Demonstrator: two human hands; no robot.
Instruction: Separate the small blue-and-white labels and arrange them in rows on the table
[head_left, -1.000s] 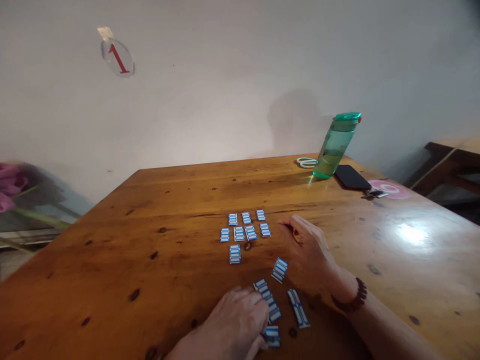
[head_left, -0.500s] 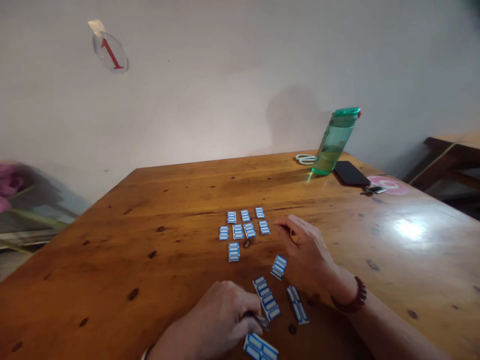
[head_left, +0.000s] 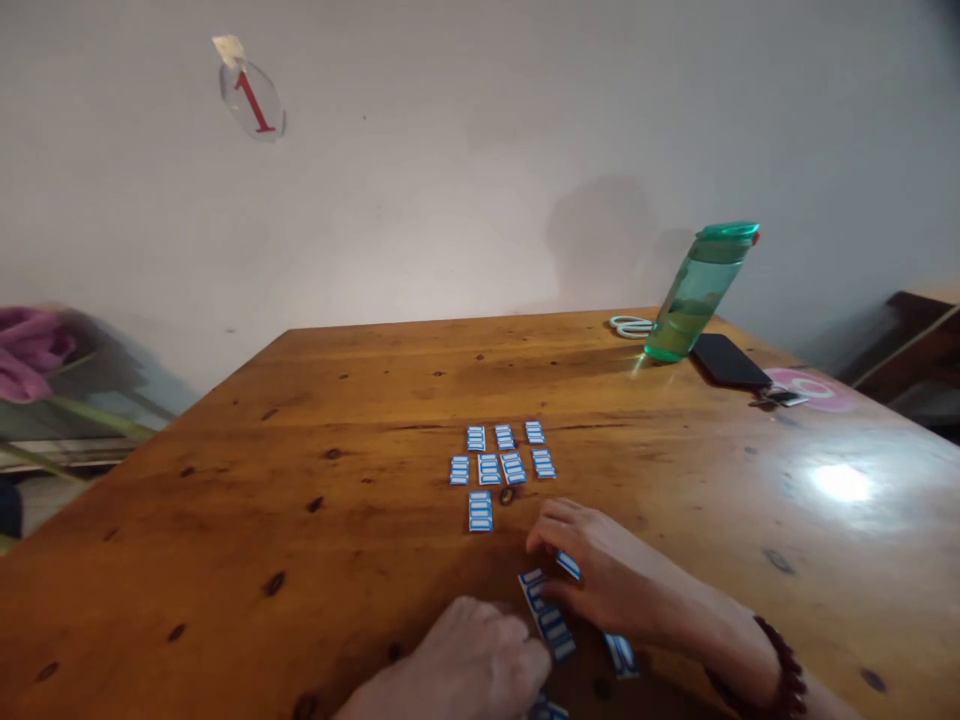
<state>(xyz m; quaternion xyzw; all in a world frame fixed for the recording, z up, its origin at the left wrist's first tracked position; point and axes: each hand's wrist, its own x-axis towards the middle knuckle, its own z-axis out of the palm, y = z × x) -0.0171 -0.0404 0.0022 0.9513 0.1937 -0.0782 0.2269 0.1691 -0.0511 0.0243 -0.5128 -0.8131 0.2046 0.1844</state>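
Observation:
My left hand (head_left: 465, 660) is closed low in the view, its fingertips turned down and whatever they hold hidden. Just right of it lies a long strip of blue-bordered white labels (head_left: 553, 630). My right hand (head_left: 600, 565) reaches over that strip with thumb and fingers apart, partly covering a smaller label piece (head_left: 568, 565). Below its wrist another label piece (head_left: 621, 655) shows in part. One more label sheet (head_left: 551, 710) peeks out beside my left hand at the bottom edge. Beyond the hands, several small label pieces (head_left: 488, 469) lie in loose rows, with a single label piece (head_left: 481, 511) nearer me.
Toward the back right of the wooden table (head_left: 375, 400) stand a green water bottle (head_left: 697, 295), a pale loop (head_left: 630, 327), a dark phone (head_left: 727, 360) and keys (head_left: 780, 398) by a pink round mat (head_left: 825, 390). A wall (head_left: 450, 150) rises behind.
My right hand has drawn back from beside the rows to above the nearer labels. My left hand has shifted slightly right and down; thin pieces seen in its pinch are now hidden. The view has shifted.

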